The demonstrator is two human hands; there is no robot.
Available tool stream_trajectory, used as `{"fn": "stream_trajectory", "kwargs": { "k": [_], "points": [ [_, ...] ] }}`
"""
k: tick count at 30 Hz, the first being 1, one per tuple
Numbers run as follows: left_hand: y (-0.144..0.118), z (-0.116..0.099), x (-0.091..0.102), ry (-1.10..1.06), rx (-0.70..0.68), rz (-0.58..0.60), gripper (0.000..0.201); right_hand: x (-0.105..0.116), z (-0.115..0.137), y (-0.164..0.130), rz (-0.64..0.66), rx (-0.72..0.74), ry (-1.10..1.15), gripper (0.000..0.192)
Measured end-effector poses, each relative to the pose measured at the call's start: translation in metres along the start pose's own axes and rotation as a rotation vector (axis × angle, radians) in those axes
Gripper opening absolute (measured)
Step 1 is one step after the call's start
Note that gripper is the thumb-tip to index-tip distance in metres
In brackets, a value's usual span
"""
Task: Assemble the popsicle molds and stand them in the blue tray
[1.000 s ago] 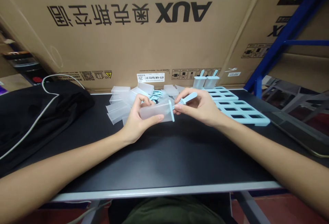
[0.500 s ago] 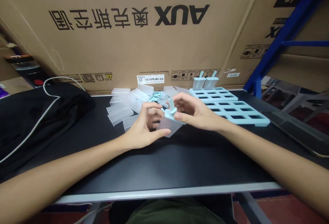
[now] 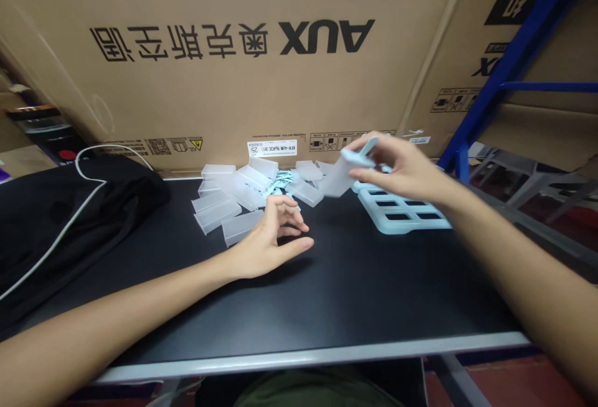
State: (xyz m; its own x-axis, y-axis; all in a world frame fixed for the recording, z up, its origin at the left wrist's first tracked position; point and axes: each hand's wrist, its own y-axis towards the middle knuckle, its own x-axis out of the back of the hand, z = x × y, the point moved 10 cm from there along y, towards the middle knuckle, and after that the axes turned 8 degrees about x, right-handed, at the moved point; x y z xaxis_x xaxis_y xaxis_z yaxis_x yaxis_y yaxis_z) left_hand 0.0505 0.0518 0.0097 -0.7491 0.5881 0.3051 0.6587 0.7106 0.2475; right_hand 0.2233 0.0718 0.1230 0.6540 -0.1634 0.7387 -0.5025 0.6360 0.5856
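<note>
My right hand grips a popsicle mold, a frosted clear cup with a light blue stick lid, by its lid. The mold hangs tilted in the air, left of the light blue rack with rectangular openings; hand and forearm hide part of that rack. Over the black table, my left hand is open with curved fingers and nothing in them. Just beyond it lie several loose frosted mold cups and a pile of small light blue sticks.
A large cardboard box stands along the back of the black table. At left are a black cloth, a white cable and a dark jar. A blue metal frame rises at right.
My right hand has carried the popsicle mold up and to the right, toward the rack. My left hand has let go of the mold and stays near its former place.
</note>
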Motion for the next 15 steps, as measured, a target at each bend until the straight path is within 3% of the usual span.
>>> {"fn": "stream_trajectory", "kwargs": {
  "k": [4,6,11,15],
  "points": [
    [-0.001,0.002,-0.006,0.063,0.039,0.072,0.038,0.068,-0.071,-0.023,-0.031,-0.244,-0.471,0.027],
    [-0.001,0.003,-0.006,0.089,0.061,0.085,0.035,0.088,-0.111,-0.04,-0.015,-0.352,-0.558,0.027],
    [-0.001,0.001,-0.006,0.15,0.089,0.082,0.029,0.097,-0.201,-0.064,0.065,-0.541,-0.479,0.036],
    [-0.001,-0.003,-0.006,0.185,0.077,0.09,0.027,0.094,-0.224,-0.047,0.078,-0.543,-0.413,0.026]
  ]
}}
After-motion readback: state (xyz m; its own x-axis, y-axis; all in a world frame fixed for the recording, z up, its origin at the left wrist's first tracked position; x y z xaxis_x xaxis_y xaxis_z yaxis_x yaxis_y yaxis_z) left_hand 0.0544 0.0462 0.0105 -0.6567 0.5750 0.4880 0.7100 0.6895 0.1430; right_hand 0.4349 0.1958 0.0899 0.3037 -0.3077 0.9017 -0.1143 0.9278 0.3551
